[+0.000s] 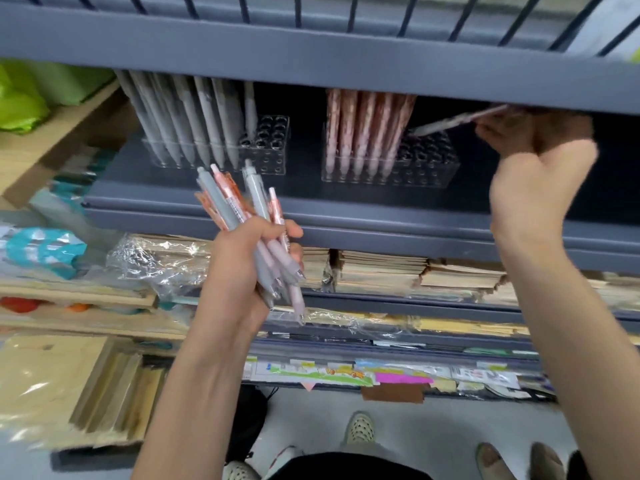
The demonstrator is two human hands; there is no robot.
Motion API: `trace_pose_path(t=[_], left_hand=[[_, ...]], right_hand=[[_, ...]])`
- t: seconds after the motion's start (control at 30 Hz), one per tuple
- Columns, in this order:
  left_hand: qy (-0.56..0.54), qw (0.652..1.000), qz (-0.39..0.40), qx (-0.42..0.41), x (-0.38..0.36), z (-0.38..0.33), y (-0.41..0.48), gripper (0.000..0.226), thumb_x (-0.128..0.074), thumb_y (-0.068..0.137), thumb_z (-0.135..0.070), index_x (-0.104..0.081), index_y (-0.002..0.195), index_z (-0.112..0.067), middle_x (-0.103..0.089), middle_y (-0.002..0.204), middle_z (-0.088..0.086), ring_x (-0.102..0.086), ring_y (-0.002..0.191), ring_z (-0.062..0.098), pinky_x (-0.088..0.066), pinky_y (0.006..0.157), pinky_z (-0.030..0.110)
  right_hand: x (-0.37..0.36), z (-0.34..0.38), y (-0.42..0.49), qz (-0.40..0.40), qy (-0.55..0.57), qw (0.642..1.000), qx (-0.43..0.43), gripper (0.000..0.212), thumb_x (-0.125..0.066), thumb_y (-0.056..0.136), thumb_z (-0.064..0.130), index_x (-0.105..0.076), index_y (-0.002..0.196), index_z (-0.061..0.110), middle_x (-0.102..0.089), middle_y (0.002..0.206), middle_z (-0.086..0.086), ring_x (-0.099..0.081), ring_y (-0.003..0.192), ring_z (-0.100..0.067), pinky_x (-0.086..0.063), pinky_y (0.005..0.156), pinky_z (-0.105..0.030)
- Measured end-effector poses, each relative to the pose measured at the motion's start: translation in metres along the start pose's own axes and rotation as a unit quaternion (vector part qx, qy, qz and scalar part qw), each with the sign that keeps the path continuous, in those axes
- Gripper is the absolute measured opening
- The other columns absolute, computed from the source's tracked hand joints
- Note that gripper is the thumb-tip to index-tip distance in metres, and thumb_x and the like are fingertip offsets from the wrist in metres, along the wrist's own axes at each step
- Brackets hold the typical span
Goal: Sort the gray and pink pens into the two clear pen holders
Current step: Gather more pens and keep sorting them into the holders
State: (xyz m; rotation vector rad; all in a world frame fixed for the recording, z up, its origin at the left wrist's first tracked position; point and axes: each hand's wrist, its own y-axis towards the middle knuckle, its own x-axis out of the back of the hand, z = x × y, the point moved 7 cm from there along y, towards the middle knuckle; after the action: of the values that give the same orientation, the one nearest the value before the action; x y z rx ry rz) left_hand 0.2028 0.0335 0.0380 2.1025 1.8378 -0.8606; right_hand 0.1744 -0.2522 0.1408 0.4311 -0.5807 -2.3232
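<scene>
Two clear pen holders stand on a grey shelf. The left holder (266, 147) carries several gray pens (194, 119) in its left rows. The right holder (429, 168) carries several pink pens (363, 126) in its left rows. My left hand (242, 268) grips a mixed bundle of gray and pink pens (252, 216) in front of the shelf, below the left holder. My right hand (533, 147) is raised at the right holder and pinches one pink pen (460, 121), which lies nearly flat with its tip pointing left over the holder's free holes.
The upper shelf's grey edge (346, 53) hangs low just above my right hand. Stacks of wrapped notebooks (381, 271) fill the shelf below. Green paper (20, 98) and cardboard boxes (52, 382) sit to the left. Shoes of people (360, 427) show on the floor.
</scene>
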Motion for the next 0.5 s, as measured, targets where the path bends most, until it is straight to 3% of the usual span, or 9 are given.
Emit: trace_pose_path(t=[0.13, 0.27, 0.37, 0.5], left_hand=[[0.019, 1.0, -0.009, -0.008, -0.007, 0.005, -0.002, 0.021, -0.058, 0.071, -0.008, -0.051, 0.091, -0.005, -0.069, 0.076, 0.009, -0.054, 0.05, 0.019, -0.049, 0.05, 0.028], [0.026, 0.999, -0.018, -0.006, -0.009, 0.01, -0.006, 0.026, -0.059, 0.071, -0.007, -0.052, 0.096, -0.005, -0.071, 0.08, 0.011, -0.055, 0.053, 0.019, -0.05, 0.051, 0.027], [0.034, 0.999, -0.023, -0.009, -0.008, 0.01, -0.009, 0.029, -0.058, 0.071, -0.007, -0.051, 0.099, -0.005, -0.072, 0.081, 0.012, -0.054, 0.052, 0.019, -0.05, 0.05, 0.027], [0.057, 0.997, -0.042, -0.004, -0.002, 0.011, -0.016, 0.018, -0.06, 0.076, -0.005, -0.053, 0.093, -0.006, -0.069, 0.07, 0.005, -0.056, 0.052, 0.019, -0.051, 0.05, 0.027]], right_hand=[[-0.01, -0.019, 0.012, 0.043, -0.145, 0.989, 0.001, 0.019, -0.047, 0.091, 0.009, -0.063, 0.1, 0.004, -0.068, 0.099, -0.014, -0.067, 0.094, -0.03, -0.054, 0.091, -0.047], [-0.027, -0.033, 0.027, 0.103, -0.306, 0.947, -0.002, 0.028, -0.051, 0.092, 0.017, -0.07, 0.103, 0.0, -0.069, 0.106, -0.019, -0.062, 0.105, -0.035, -0.046, 0.099, -0.045], [-0.05, -0.034, 0.035, 0.147, -0.304, 0.941, -0.01, 0.032, -0.048, 0.091, 0.013, -0.065, 0.115, 0.001, -0.065, 0.123, -0.016, -0.056, 0.12, -0.031, -0.039, 0.108, -0.04], [-0.066, -0.028, 0.034, 0.168, -0.322, 0.931, 0.031, 0.043, -0.05, 0.097, 0.028, -0.053, 0.135, 0.008, -0.054, 0.138, -0.009, -0.046, 0.131, -0.025, -0.028, 0.113, -0.026]])
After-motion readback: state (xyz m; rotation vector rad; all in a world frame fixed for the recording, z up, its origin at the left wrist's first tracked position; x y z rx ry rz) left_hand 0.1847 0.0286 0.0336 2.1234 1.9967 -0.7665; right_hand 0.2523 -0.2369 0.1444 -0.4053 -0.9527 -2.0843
